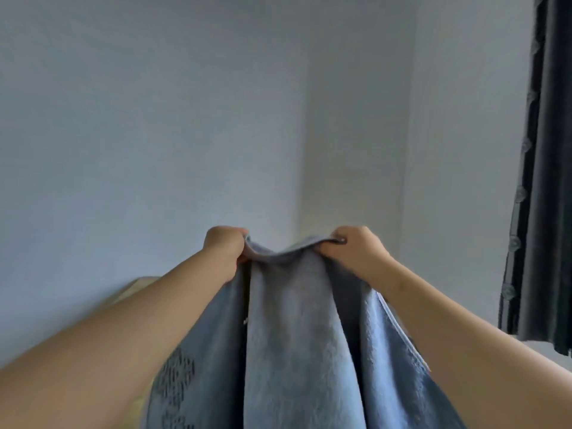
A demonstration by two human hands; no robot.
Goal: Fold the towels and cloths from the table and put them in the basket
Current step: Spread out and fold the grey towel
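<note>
Towel (288,335) aloft, blue terry, hung in long folds in front of and below the wall corner (305,168), top hem sagging in a shallow dip between two fists. Left hand (226,247) just left of the corner line, fingers curled tight round one end of the hem, back of the hand toward the camera. Right hand (353,247) right of the corner line, thumb and fingers pinching the other end, cloth bunched under the palm. Both grips closed on fabric. Hands near each other and about level, below the foot of the corner. Both forearms bare, stretched forward and up from the lower edges of the view, elbows out of sight, wrists roughly straight.

Judged by the drape: soft, limp, thick-piled, fairly heavy for cloth, unlikely to slip from a firm pinch, nothing fragile. Darker woven pattern low on the left panel. Best taken by the hem ends, as here, perhaps wider apart to pull the sag flat before halving. Lower end out of view, length impossible to tell.

Pale surface (136,289) low and left of the corner, partly behind the left forearm, possibly the table, too blurred to be sure. Dark curtain (544,181) far right of the corner. Basket not in view.
</note>
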